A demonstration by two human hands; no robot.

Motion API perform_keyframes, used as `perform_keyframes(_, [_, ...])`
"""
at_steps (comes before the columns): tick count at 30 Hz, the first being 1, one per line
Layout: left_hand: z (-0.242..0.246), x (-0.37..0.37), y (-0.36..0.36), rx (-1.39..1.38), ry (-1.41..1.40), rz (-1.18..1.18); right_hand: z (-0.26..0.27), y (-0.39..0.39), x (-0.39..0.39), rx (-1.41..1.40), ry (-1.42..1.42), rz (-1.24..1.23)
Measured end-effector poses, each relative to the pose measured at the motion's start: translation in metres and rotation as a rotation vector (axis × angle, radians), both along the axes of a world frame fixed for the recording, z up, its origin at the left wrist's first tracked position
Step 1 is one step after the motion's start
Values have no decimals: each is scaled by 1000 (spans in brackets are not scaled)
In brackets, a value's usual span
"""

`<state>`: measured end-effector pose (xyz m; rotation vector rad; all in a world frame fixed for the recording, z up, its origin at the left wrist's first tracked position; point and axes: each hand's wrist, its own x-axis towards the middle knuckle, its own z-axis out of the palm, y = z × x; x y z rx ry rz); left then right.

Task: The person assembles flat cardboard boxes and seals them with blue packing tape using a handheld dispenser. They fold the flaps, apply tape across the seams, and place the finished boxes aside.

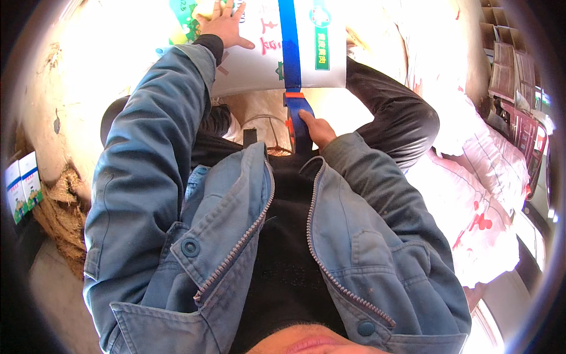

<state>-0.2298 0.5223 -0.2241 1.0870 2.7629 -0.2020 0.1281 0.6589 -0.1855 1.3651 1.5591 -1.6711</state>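
Note:
A white printed carton (252,71) lies before me at the top of the view, between my knees. A blue strap (289,44) runs over its face and down past its near edge. My left hand (223,26) rests flat on the carton with its fingers spread. At the near edge, my right hand (319,128) grips the blue strap's lower part, just below an orange-and-blue piece (294,95) on the strap. Another orange part (290,128) shows beside the strap, partly hidden by it. The carton's far end is out of view.
Bulging white woven sacks (473,217) lie at the right. Brown crates or boxes (504,66) are stacked at the upper right. At the far left stand printed cartons (24,186) beside brown fibrous material (66,212). The floor near me is overexposed.

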Motion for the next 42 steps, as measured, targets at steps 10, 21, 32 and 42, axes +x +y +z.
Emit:
perform_keyframes(10, [25, -6, -4, 116, -128, 33, -73, 23, -60, -374, 166, -159])
perform_keyframes(21, [10, -63, -159, 385, -58, 1035, -90, 3, -61, -288, -4, -451])
perform_keyframes(32, [11, -55, -222, 1356, -1049, 1291, -68, -46, -80, -401, 100, -423])
perform_keyframes(42, [244, -66, -196, 1285, -1162, 697, 19, -49, -56, -868, 595, -350])
